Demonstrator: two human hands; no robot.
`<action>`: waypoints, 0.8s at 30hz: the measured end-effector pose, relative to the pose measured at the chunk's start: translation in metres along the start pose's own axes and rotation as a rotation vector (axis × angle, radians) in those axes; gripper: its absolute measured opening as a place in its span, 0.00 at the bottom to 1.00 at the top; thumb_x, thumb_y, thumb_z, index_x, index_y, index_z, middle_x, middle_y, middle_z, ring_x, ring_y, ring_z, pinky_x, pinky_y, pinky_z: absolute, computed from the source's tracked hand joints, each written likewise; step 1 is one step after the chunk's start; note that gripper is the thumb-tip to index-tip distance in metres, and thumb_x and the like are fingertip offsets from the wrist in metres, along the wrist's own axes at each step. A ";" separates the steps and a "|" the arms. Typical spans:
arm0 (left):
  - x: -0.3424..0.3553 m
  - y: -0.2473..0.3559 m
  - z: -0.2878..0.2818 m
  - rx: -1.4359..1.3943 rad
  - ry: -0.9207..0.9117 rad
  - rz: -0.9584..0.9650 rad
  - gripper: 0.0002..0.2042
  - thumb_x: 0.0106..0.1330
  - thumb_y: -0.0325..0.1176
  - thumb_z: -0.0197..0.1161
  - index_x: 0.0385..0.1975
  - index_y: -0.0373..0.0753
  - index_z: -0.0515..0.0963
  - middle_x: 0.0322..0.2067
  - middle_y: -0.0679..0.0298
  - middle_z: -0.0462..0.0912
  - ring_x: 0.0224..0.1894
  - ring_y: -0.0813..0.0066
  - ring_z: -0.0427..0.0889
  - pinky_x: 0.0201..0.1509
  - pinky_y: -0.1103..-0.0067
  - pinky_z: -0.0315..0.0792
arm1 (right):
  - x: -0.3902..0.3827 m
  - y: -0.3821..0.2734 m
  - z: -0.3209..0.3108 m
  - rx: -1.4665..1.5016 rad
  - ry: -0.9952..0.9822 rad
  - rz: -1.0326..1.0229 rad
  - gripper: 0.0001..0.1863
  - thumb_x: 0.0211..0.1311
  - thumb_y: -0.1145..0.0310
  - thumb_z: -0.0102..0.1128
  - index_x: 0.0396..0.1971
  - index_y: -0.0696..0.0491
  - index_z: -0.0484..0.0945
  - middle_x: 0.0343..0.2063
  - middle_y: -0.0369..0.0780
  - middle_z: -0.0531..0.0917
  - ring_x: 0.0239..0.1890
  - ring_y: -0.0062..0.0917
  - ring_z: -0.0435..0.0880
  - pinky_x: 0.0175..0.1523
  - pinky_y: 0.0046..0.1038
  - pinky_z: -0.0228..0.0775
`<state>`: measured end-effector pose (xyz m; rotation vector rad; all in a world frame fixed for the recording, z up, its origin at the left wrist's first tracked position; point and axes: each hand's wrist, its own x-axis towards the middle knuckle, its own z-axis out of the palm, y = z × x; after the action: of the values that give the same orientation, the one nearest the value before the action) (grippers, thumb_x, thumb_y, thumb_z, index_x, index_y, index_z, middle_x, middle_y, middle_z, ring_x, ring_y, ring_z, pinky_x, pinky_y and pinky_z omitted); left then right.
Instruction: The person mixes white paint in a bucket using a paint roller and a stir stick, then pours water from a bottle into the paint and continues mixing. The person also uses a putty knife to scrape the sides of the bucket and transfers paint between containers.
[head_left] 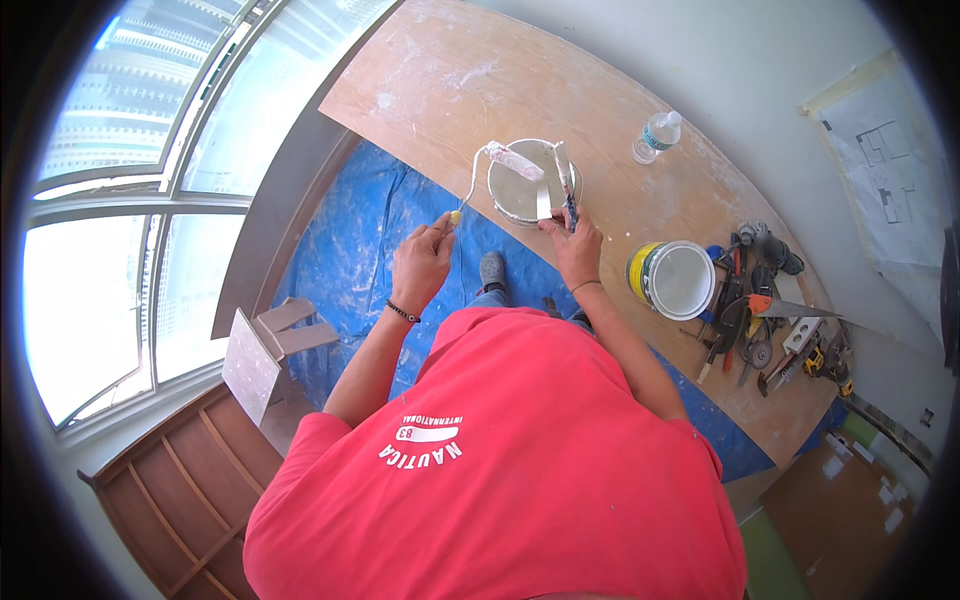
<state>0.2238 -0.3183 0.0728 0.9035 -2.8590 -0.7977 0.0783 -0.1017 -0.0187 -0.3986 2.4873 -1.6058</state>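
My left hand (pixel 422 262) is closed on the small yellow handle of a paint roller (pixel 514 160), whose white-and-pink sleeve hangs over an open white bucket (pixel 495 190). My right hand (pixel 576 248) is at the bucket's near rim, closed on a dark-handled tool (pixel 569 205) with a paint-smeared upper part; which kind of tool, I cannot make out. A pale flat strip (pixel 543 200) stands by the same fingers, inside the bucket. The bucket sits on a plywood worktop (pixel 420 95). To the right of my right hand is a yellow-labelled white paint can (pixel 680 275).
A plastic bottle (pixel 657 137) and a pile of tools (pixel 760 330), with saw and power tools, lie on the worktop. A blue sheet (pixel 350 230) covers the floor. Windows (pixel 130 260), small boards (pixel 255 365) and a wooden panel (pixel 195 480) are at left; a taped drawing (pixel 875 175) hangs at right.
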 end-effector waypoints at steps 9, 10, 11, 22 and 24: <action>0.012 -0.019 -0.025 -0.008 0.105 -0.010 0.18 0.74 0.36 0.65 0.62 0.45 0.84 0.36 0.58 0.88 0.33 0.66 0.86 0.40 0.71 0.78 | 0.002 -0.002 -0.002 0.027 -0.005 0.012 0.18 0.56 0.63 0.81 0.37 0.58 0.84 0.30 0.43 0.88 0.32 0.37 0.87 0.42 0.38 0.78; 0.012 -0.018 -0.027 -0.009 0.098 -0.020 0.18 0.73 0.36 0.65 0.62 0.44 0.84 0.36 0.58 0.88 0.33 0.66 0.86 0.40 0.71 0.78 | 0.001 -0.003 -0.002 0.036 -0.022 0.038 0.18 0.56 0.63 0.81 0.38 0.58 0.83 0.31 0.44 0.88 0.34 0.39 0.87 0.44 0.39 0.77; 0.011 -0.016 -0.028 -0.028 0.122 -0.003 0.18 0.73 0.36 0.65 0.62 0.44 0.84 0.36 0.58 0.88 0.33 0.66 0.86 0.40 0.71 0.78 | 0.001 -0.003 -0.003 0.044 -0.038 0.063 0.18 0.57 0.62 0.80 0.39 0.58 0.83 0.32 0.45 0.88 0.36 0.41 0.87 0.45 0.41 0.77; -0.001 0.010 -0.006 -0.019 0.005 -0.050 0.18 0.74 0.37 0.62 0.61 0.44 0.84 0.33 0.55 0.84 0.35 0.54 0.85 0.41 0.62 0.77 | 0.001 -0.001 0.000 0.092 0.005 0.024 0.18 0.56 0.64 0.81 0.38 0.59 0.83 0.33 0.45 0.89 0.34 0.38 0.88 0.44 0.38 0.79; 0.009 0.017 -0.001 -0.016 0.071 0.051 0.18 0.73 0.37 0.64 0.61 0.44 0.84 0.33 0.55 0.85 0.34 0.57 0.85 0.40 0.65 0.77 | -0.002 -0.002 -0.001 0.082 -0.010 0.041 0.18 0.56 0.64 0.80 0.38 0.59 0.83 0.33 0.46 0.89 0.35 0.38 0.89 0.45 0.38 0.79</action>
<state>0.2076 -0.3114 0.0811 0.8356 -2.7986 -0.7672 0.0798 -0.1013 -0.0168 -0.3418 2.3971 -1.6790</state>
